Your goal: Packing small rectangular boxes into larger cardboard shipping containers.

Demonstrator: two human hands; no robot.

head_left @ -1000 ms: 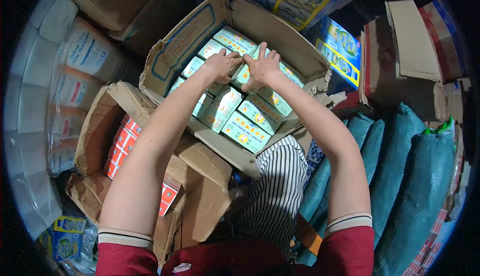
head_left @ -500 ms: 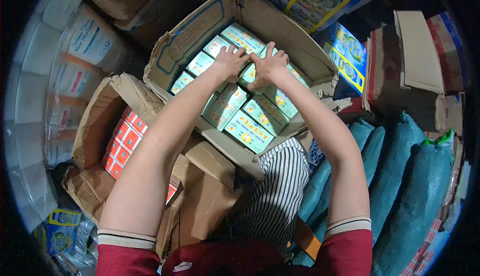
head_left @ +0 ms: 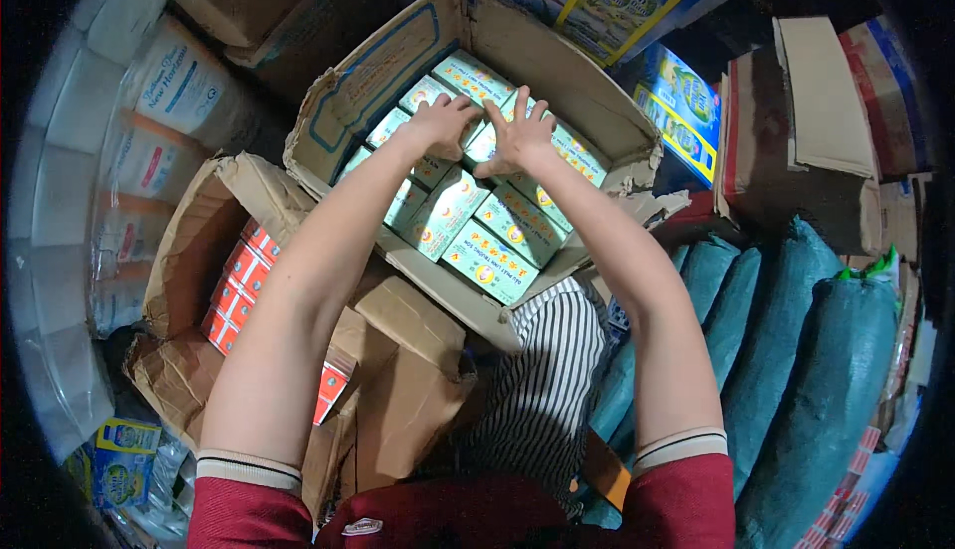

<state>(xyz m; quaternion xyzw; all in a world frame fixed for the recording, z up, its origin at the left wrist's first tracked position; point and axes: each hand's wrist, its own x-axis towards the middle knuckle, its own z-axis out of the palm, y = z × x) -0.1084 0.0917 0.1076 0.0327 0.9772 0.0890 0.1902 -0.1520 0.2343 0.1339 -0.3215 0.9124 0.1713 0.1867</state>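
Observation:
Several small pale green printed boxes fill an open cardboard carton, packed side by side in rows. Both my arms reach into this carton. My left hand rests on the boxes left of the middle, its fingers bent but apart. Just to its right, my right hand has its fingers spread over the boxes, thumb pointing left. A narrow gap separates the two hands, with box tops showing in it. Neither hand has lifted a box; my fingertips' contact with the box edges is partly hidden.
Left of my left forearm, a torn carton holds several orange-red boxes. Teal wrapped rolls lean at the right. Striped cloth hangs below the carton. Plastic-wrapped white packs line the left; blue-yellow packages stand behind.
My right hand's fingers have spread wider, and more of the boxes between the hands shows. Both hands sit slightly farther left in the picture, as the whole view has shifted a little.

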